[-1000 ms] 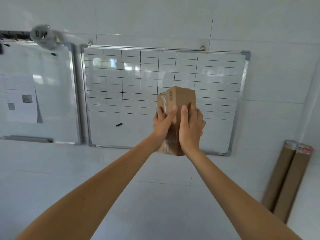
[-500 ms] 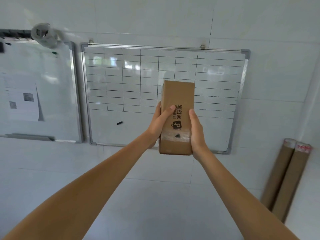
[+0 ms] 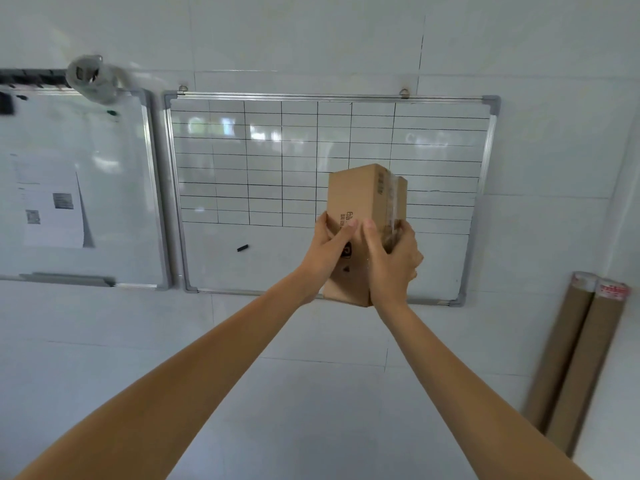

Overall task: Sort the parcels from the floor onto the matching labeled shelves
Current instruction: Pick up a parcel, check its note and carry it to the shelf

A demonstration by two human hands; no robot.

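One cardboard parcel (image 3: 360, 195) was in view, gripped by two hands, the left hand (image 3: 327, 252) and the right hand (image 3: 393, 261). Two whiteboards hung at ten and twelve o'clock: a plain whiteboard (image 3: 104, 202) and a gridded whiteboard (image 3: 277, 168). Two cardboard tubes (image 3: 575, 355) leaned at four o'clock.

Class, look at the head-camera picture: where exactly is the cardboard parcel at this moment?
The cardboard parcel is right of centre in the head view, held upright between the left hand and right hand, before the gridded whiteboard.
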